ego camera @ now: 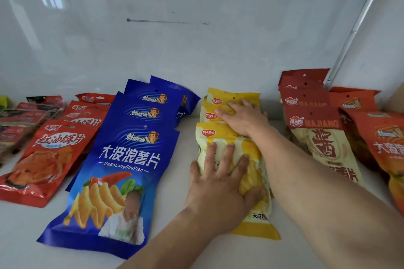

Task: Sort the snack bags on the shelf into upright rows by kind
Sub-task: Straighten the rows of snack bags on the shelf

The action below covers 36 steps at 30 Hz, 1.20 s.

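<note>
Head view looks down on a row of yellow snack bags (218,135) lying flat under both hands, overlapped like shingles, their long axes running from the person toward the back wall, hang-hole tops pointing away. The left hand (220,183) lies on the nearest yellow bag, fingers spread and nearly straight, pressing the front panel with nothing gripped. The right hand (244,119) reaches farther back and rests flat on the two rear yellow bags, fingers extended over their top edges. Much of the yellow bags' printing is covered by the hands and forearms.

Left of the left hand lies a row of blue potato chip bags (122,168), also overlapped and pointing toward the wall, slightly slanted. Beyond those sit red bags (48,159), then darker packets (19,120) cut off by the frame edge and hard to read. Right of the right forearm lie red-and-cream MAJIANG bags (317,135), partly hidden by the arm, and orange bags (380,144) cut off at the frame edge.

All lie on a white shelf (185,150) backed by a glossy white wall (196,50) bearing a dark scuff; a metal upright (354,28) runs along the right corner.
</note>
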### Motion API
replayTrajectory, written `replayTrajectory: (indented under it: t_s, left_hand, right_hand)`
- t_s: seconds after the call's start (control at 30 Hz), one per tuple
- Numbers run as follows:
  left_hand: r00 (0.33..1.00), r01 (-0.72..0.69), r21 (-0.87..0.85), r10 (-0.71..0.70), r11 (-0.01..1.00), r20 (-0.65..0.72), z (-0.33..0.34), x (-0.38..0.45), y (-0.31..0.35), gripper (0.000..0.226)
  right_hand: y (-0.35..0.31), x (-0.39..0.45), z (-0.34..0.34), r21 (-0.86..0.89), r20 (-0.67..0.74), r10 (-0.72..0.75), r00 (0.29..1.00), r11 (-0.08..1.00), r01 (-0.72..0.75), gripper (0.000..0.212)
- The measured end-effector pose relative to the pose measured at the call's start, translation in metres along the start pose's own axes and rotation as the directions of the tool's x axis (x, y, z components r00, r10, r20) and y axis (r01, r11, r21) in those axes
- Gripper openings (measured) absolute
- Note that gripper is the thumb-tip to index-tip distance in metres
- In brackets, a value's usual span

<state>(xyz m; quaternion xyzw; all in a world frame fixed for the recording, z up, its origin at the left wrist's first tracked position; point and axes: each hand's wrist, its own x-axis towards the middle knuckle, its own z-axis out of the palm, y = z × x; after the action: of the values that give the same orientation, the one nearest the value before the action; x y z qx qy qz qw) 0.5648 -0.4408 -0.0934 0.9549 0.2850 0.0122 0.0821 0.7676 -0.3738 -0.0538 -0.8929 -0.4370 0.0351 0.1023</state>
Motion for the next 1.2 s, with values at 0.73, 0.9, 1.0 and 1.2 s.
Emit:
replayTrajectory:
  t_s: [0.73,0.9,1.0,1.2]
  left_hand:
    - [0.987,0.145,-0.132,-0.135,0.981,0.081,-0.027,0.004,0.006,0.089]
    - [0.919,0.217,-0.145,-0.252,0.965,-0.304,-0.032,0.015,0.059,0.093]
    - [0.918,0.080,-0.532,-0.270,0.843,-0.289,-0.023,0.037,0.111,0.089]
    - [0.923,0.169,-0.925,-0.383,0.339,0.028,0.009,0.090,0.164,0.115]
  right_hand:
    - [0.042,-0.090,-0.062,0.150,-0.370,-0.229,0.900,0.942,0.301,0.063]
    - [0.135,-0.133,-0.079,0.388,-0.513,-0.019,0.858,0.887,0.251,0.059]
    - [0.180,-0.134,-0.062,0.534,-0.403,0.118,0.907,0.836,0.128,0.071]
    - [0.212,-0.132,-0.029,0.739,-0.115,0.238,0.964,0.669,-0.077,0.084]
